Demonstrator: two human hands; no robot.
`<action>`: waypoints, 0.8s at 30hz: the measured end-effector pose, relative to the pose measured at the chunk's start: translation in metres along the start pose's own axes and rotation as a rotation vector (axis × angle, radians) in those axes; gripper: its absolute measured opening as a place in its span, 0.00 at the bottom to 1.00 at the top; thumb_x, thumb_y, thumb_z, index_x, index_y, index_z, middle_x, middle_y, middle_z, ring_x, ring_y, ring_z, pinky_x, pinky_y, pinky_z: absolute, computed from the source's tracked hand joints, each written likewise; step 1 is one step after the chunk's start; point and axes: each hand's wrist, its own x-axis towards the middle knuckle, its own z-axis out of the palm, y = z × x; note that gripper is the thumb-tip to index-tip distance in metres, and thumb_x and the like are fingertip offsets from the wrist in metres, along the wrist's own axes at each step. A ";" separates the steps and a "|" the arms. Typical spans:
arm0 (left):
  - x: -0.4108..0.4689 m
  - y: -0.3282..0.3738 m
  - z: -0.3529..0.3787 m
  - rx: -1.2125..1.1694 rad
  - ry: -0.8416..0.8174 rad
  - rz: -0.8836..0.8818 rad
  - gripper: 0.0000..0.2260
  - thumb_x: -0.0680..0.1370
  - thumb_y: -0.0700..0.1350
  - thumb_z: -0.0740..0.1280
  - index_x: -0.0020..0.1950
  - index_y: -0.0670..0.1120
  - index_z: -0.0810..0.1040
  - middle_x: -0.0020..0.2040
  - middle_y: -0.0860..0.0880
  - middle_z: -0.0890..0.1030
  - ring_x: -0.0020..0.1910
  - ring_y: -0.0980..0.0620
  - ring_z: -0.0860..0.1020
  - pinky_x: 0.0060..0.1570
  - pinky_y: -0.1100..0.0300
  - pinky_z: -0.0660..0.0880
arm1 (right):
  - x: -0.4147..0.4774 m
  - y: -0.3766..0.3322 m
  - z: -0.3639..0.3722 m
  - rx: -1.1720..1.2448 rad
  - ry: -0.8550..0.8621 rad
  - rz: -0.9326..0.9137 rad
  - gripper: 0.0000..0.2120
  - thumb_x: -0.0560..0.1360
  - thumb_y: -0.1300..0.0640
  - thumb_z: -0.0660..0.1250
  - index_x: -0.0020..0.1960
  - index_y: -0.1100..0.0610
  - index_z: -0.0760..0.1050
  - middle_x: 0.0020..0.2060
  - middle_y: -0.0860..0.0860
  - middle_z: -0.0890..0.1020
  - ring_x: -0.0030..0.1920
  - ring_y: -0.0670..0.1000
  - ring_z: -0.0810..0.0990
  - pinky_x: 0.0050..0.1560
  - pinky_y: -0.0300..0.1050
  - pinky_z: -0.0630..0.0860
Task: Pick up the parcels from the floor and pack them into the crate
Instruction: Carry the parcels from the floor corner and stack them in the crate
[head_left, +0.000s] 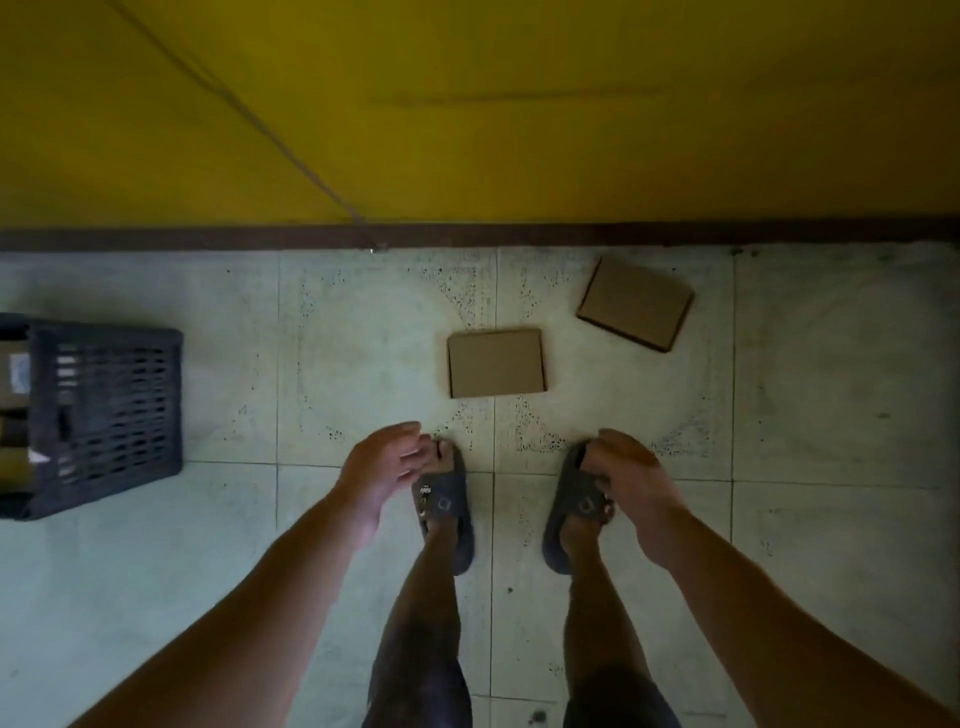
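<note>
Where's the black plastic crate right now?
In the head view, the black slatted plastic crate sits on the tiled floor at the far left edge, left of the left hand.

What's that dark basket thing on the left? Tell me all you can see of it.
It is a dark plastic crate with slotted lattice walls, standing upright on the tiled floor at the left edge, partly cut off by the frame. Brown cardboard parcels, one with a pale label, show inside.
</note>
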 end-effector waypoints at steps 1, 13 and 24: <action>0.023 -0.007 0.009 -0.004 0.015 -0.013 0.15 0.83 0.42 0.56 0.67 0.41 0.73 0.62 0.43 0.79 0.55 0.48 0.79 0.54 0.56 0.73 | 0.026 0.005 0.001 -0.047 -0.004 -0.015 0.09 0.75 0.51 0.65 0.54 0.51 0.74 0.52 0.49 0.76 0.54 0.55 0.76 0.47 0.48 0.75; 0.267 -0.072 0.061 0.254 0.064 -0.044 0.25 0.80 0.46 0.63 0.76 0.47 0.61 0.75 0.46 0.65 0.73 0.46 0.65 0.72 0.51 0.63 | 0.259 0.061 0.058 -0.211 -0.018 0.045 0.35 0.75 0.50 0.65 0.78 0.49 0.52 0.76 0.53 0.61 0.73 0.58 0.63 0.71 0.57 0.63; 0.351 -0.079 0.085 0.225 0.104 -0.076 0.20 0.77 0.43 0.62 0.69 0.43 0.70 0.65 0.43 0.72 0.55 0.46 0.72 0.63 0.52 0.70 | 0.344 0.056 0.095 -0.228 0.005 -0.030 0.24 0.75 0.58 0.64 0.70 0.54 0.67 0.58 0.49 0.76 0.58 0.53 0.75 0.55 0.47 0.71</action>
